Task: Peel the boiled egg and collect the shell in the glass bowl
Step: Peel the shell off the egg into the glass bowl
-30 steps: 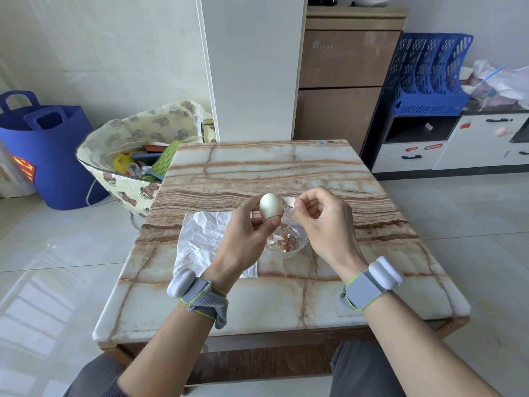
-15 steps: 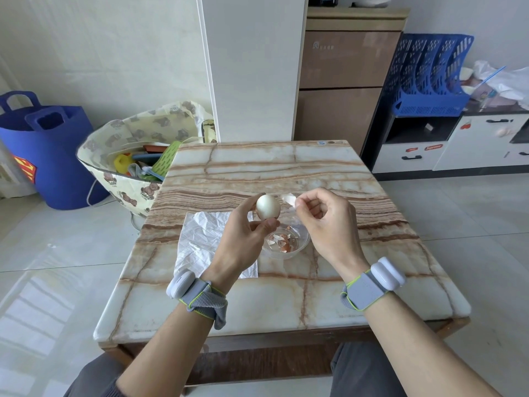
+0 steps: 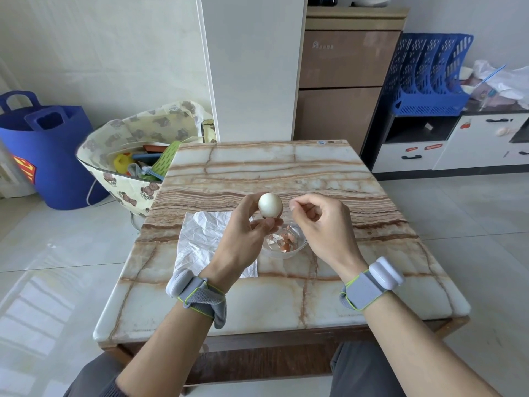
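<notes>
My left hand [image 3: 243, 239] holds the boiled egg [image 3: 270, 205] upright between thumb and fingertips; the side that shows is smooth and white. It hangs just above the far left rim of the small glass bowl [image 3: 301, 247], which stands on the marble table [image 3: 286, 167]. Several brown and white shell pieces [image 3: 282, 241] lie in the bowl. My right hand [image 3: 322, 226] hovers over the bowl's right side, close beside the egg. Its thumb and fingers are curled together, and I see nothing between them.
A crumpled white paper sheet [image 3: 204, 239] lies on the table left of the bowl, under my left wrist. On the floor to the left stand a bear-print bag [image 3: 123, 156] full of items and a blue tub [image 3: 48, 156]. Cabinets stand behind the table.
The white shell piece pinched in my right hand half a second ago is no longer visible. The left hand has turned the egg a little and kept it above the bowl.
</notes>
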The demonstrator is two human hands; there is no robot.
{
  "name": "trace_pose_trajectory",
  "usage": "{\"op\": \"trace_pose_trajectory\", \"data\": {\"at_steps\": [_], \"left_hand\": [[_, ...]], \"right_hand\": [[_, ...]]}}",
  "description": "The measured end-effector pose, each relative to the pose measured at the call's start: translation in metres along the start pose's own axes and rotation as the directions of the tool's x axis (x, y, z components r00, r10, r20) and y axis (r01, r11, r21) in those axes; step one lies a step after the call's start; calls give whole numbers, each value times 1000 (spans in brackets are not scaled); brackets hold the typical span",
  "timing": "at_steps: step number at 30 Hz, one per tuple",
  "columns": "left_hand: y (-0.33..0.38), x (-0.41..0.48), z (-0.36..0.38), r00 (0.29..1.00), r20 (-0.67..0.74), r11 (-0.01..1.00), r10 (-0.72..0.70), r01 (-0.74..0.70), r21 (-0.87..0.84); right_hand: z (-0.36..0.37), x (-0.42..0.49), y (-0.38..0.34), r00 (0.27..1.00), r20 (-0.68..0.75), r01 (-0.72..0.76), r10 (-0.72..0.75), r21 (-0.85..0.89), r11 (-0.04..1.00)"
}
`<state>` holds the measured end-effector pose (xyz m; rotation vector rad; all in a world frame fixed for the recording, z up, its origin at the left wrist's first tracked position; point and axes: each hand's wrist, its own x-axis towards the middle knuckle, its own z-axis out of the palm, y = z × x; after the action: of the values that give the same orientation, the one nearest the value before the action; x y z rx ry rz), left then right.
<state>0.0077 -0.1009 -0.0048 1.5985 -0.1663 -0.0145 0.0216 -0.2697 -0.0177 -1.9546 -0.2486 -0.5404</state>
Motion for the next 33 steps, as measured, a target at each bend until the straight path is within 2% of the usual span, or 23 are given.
{"op": "trace_pose_trajectory", "data": {"at_steps": [5,11,24,33], "left_hand": [[3,-1,0,999,34,1000,-8,9,-17],[4,2,1,1000,5,1000,4,-4,-3],[-5,8,-1,1000,-11,1000,23,-23,8],[-6,9,-2,999,-15,999,36,-36,35]], "right_hand": [[3,1,-2,1000,21,-9,9,11,1000],[9,-2,-5,999,53,-10,5,87,996],[9,-1,-2,998,47,37,-37,-5,999],[8,0,-3,1000,9,17,-17,-13,1000]]}}
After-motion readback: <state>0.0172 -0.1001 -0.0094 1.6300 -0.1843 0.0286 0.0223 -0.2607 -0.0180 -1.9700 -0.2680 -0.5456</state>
